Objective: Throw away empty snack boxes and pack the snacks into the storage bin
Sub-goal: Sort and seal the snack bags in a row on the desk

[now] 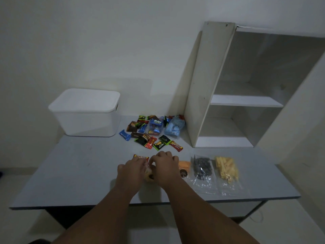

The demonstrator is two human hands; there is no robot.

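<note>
My fingers are curled on both sides and meet at the centre of the frame: my left hand [131, 169] and right hand [165, 166] each pinch the top of one small pouch [149, 175], crinkly clear plastic with pale, rounded, brown-edged pieces inside. How the fingertips sit on it is hidden by my knuckles. Just above my left hand lies a flat red bar [140, 157] with yellow lettering, partly covered by my fingers. Right of my right hand, three clear glossy bags lie in a row on the table [73, 173]: an orange bag [185, 166] touching my hand, a dark bag [202, 169] of small black bits, and a yellow bag [226, 169] of long straight sticks. Higher up, at mid-frame, a loose pile [151, 132] of shiny foil wrappers in black, brown, red, blue and green spreads over the smooth grey top. Left of the pile, against the wall, stands the bin [86, 120], white matte plastic, rounded corners, lid on. At the upper right a white boxy shelf [198, 95] stands on the table.
</note>
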